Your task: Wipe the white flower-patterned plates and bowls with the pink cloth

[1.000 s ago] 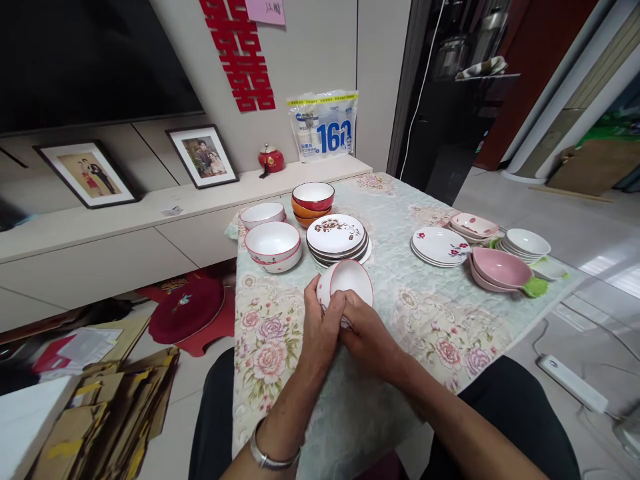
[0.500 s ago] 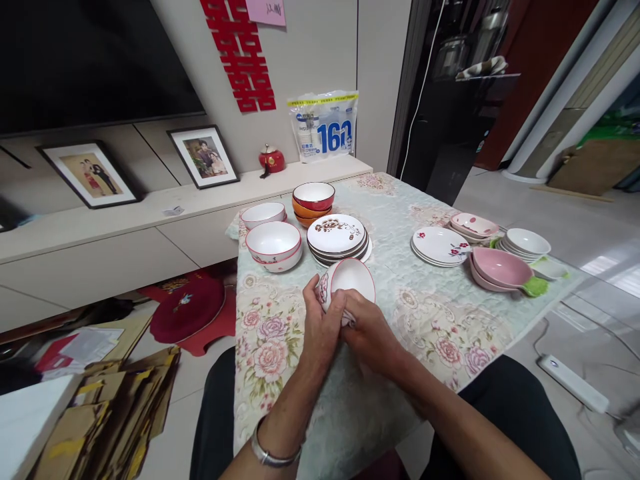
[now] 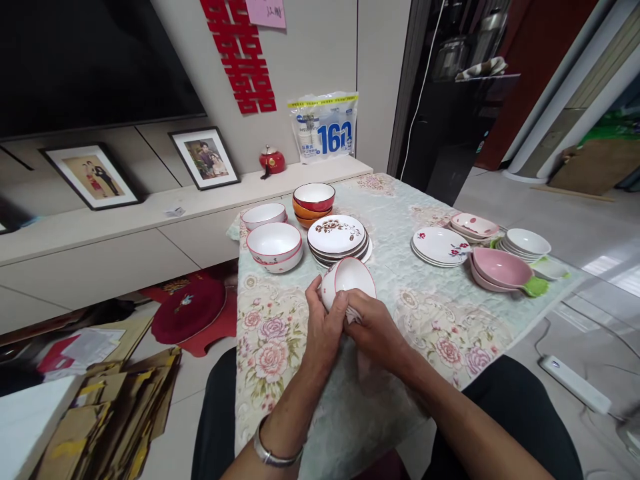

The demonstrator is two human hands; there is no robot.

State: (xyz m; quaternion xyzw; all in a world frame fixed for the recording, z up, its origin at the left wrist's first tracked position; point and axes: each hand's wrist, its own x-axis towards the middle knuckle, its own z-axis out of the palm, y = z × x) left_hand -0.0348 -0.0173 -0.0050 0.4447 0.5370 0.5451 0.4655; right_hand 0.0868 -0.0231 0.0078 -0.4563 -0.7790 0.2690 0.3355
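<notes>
A white bowl with a red rim and a red pattern on its outside is held tilted above the table's near middle. On its left side, my left hand is closed round it, thumb near the rim. My right hand grips the lower right of the same bowl, fingers curled underneath and partly hidden. Something pale and crumpled shows below the bowl by the right fingers; I cannot make out what it is. Just beyond the bowl stands a stack of white plates with dark rims and a brown flower design.
White red-rimmed bowls and a red bowl on orange ones stand at the back left. To the right are flowered plates, pink leaf-shaped dishes and small white bowls. A floral cloth covers the table.
The bowl has turned in my hands, so its flower pattern has shifted from the left side towards the top. Both hands keep nearly the same place. The other dishes have not moved.
</notes>
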